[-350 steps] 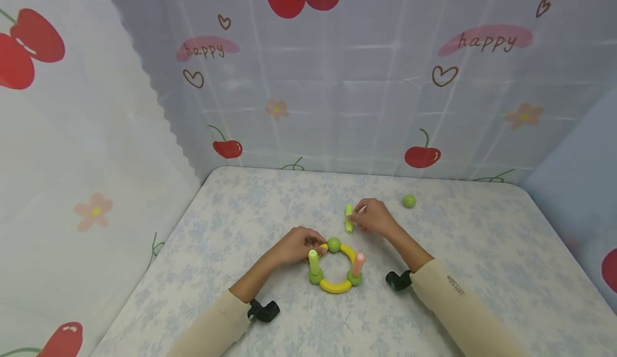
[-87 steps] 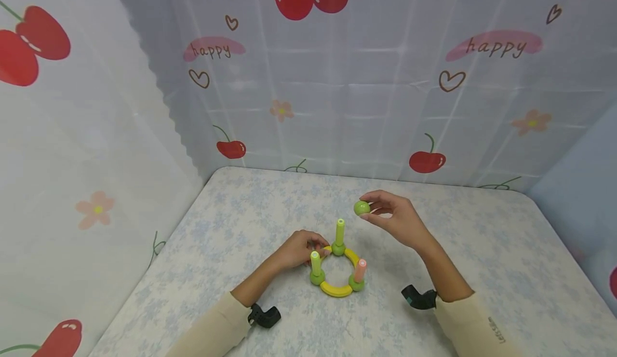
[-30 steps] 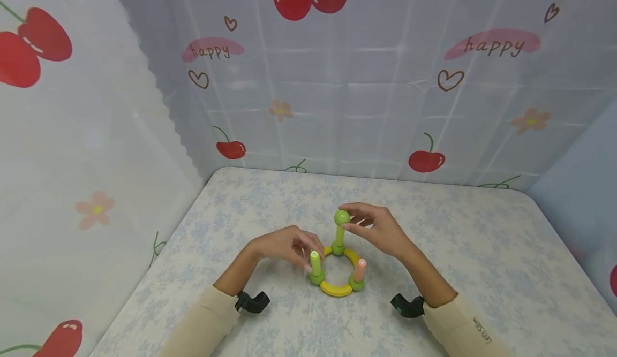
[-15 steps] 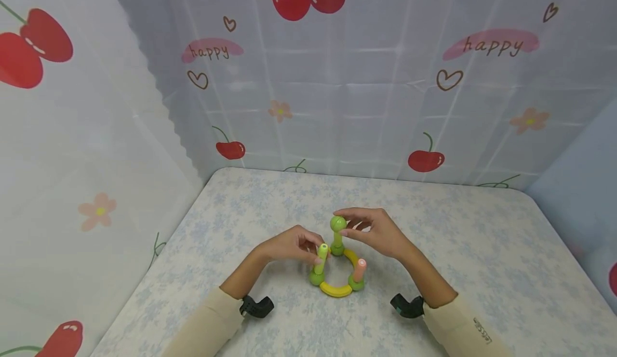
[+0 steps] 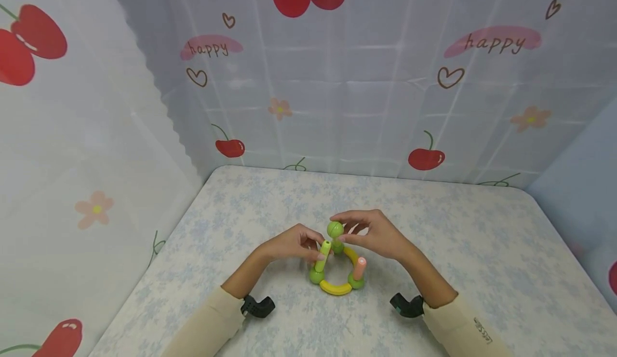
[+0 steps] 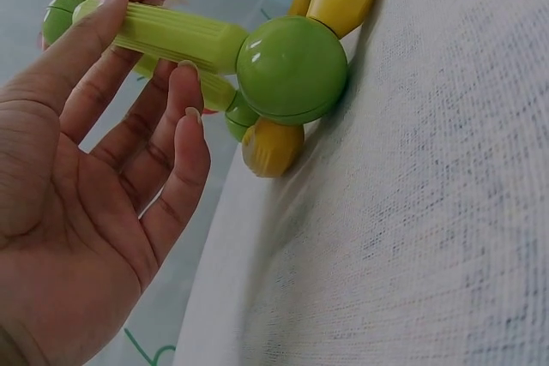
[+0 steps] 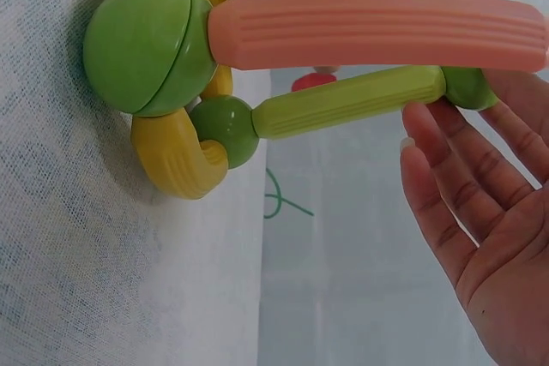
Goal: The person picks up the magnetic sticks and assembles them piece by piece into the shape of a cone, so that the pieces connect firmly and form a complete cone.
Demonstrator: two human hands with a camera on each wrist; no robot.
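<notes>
A ring of yellow curved pieces (image 5: 336,289) and green balls lies on the table. Three rods rise from its balls: a pink one (image 5: 360,268) at the right, a light green one (image 5: 323,256) at the left and another light green one (image 7: 352,102) at the far side. Thumb and fingers of my left hand (image 5: 296,243) pinch the left rod near its top; it leans toward the far rod. My right hand (image 5: 373,233) pinches a green ball (image 5: 335,229) at the far rod's top. In the right wrist view that ball is partly hidden by the pink rod and fingers.
The patterned table (image 5: 231,202) extends around the ring on every side. A cherry-printed curtain (image 5: 328,78) hangs behind the table's back edge, and another printed sheet (image 5: 96,148) hangs at the left. Black wrist cameras (image 5: 258,307) stick out from both sleeves.
The right hand has brought the green ball left onto the far rod, then lowered slightly. My left hand has shifted from the ring to the left rod, which now tilts right and away.
</notes>
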